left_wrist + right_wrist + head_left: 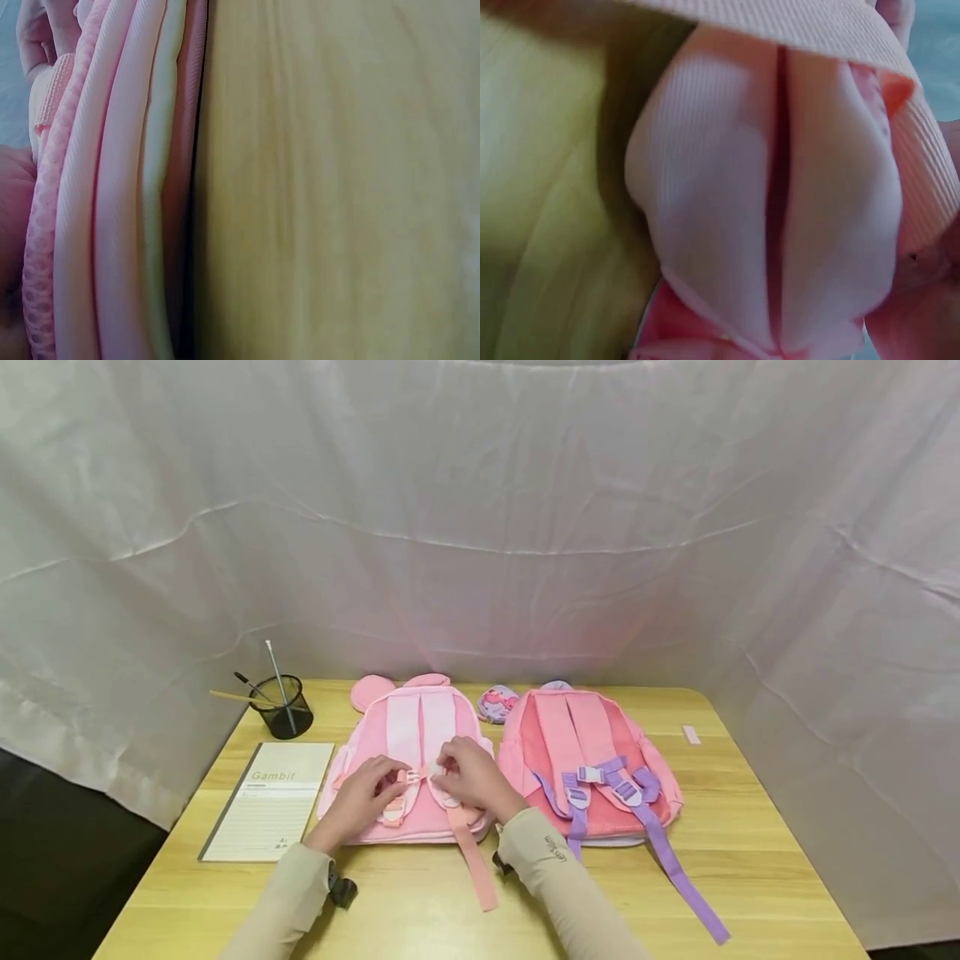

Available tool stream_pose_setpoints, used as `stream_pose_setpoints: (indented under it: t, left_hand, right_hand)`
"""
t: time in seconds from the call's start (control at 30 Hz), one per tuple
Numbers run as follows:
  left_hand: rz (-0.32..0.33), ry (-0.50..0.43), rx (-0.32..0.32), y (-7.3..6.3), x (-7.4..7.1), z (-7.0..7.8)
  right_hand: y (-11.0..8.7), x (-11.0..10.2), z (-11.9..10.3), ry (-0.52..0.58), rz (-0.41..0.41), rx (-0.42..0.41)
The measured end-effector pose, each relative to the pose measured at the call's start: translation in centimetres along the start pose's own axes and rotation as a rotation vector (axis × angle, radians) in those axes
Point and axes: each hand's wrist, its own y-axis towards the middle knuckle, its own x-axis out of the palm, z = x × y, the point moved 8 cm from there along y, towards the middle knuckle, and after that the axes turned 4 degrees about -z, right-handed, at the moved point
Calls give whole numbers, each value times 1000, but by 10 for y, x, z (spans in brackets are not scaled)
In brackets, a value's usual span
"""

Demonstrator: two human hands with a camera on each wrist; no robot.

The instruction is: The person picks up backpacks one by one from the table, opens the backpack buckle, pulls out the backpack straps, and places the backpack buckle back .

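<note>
"What's the count?"

"Two bags on the table [420, 897]: pale pink backpack [403, 722], coral backpack [576, 727] beside it. Left hand [367, 795] and right hand [474, 777], fingers curled, pinch the pale one's chest strap [422, 772], white buckle [412, 777] between them!"

"Containers?"

"One mesh cup [282, 723], three thin sticks [276, 670] inside; one notebook [268, 806] nearby."

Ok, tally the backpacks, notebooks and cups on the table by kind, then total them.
Backpacks: 2
Notebook: 1
Cup: 1
Total: 4
</note>
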Motion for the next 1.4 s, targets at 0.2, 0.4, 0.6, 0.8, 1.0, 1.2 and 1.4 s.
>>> stream_pose_setpoints:
  t: [0.2,0.4,0.6,0.8,1.0,1.2,1.4]
  left_hand:
    - [-8,-2,-1,2,-6,1]
    - [-40,24,25,6,-12,7]
    - [-63,3,8,10,-12,7]
    - [-35,-40,-27,11,-15,4]
    - [-25,-160,-103,9,-16,-3]
    - [-11,-274,-146,6,-12,-13]
    - [32,-331,-163,1,-9,-22]
  right_hand:
    - [-2,-6,3,18,-17,26]
    - [-5,-6,8,26,-37,52]
    - [-9,-10,11,50,-27,54]
    - [-9,-9,19,97,-39,87]
    - [-10,-10,21,134,-48,97]
    - [-12,-9,24,164,-49,116]
    - [-14,-12,18,200,-49,120]
